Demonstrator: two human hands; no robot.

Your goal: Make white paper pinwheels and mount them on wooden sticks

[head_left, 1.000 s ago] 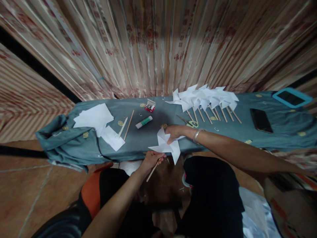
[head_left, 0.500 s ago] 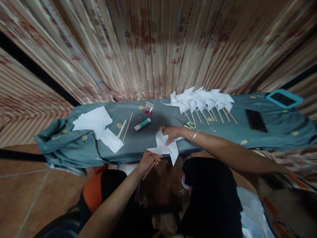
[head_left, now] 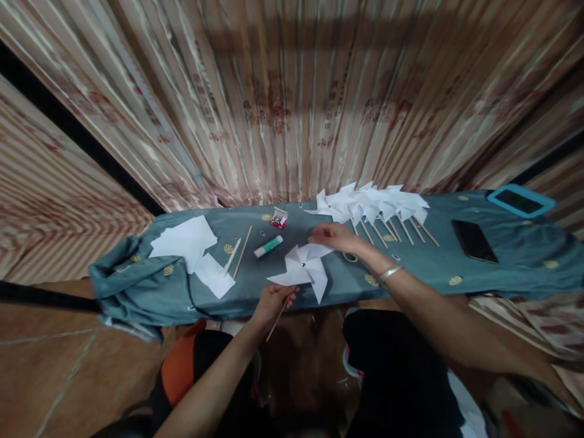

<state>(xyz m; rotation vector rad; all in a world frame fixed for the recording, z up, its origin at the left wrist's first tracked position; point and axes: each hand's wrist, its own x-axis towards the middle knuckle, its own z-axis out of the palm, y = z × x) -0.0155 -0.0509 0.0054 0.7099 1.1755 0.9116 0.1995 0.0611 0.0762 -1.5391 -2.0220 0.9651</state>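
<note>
My left hand (head_left: 276, 302) is closed around the wooden stick (head_left: 275, 325) of a white paper pinwheel (head_left: 305, 271) at the table's front edge. The pinwheel's folded blades spread over the cloth, and a small shiny pin head shows at its centre. Just beyond its upper right blade is my right hand (head_left: 335, 236), wearing a silver bangle. Its fingers are loosely bent and apart, with nothing visible in them; whether they brush the blade I cannot tell. Scissors (head_left: 350, 257) with green handles lie partly hidden under my right hand.
Several finished pinwheels (head_left: 374, 204) lie in an overlapping row at the back. A glue stick (head_left: 269, 246), a red box of pins (head_left: 278, 219), a loose stick (head_left: 242, 252), a rolled paper stick (head_left: 232, 257) and paper sheets (head_left: 187, 240) lie leftward. A phone (head_left: 474, 241) and blue-framed tablet (head_left: 521, 201) are right.
My right hand has lifted off the pinwheel's centre and moved up and away, uncovering the pin head. My left hand still grips the stick. The camera view has tilted slightly upward.
</note>
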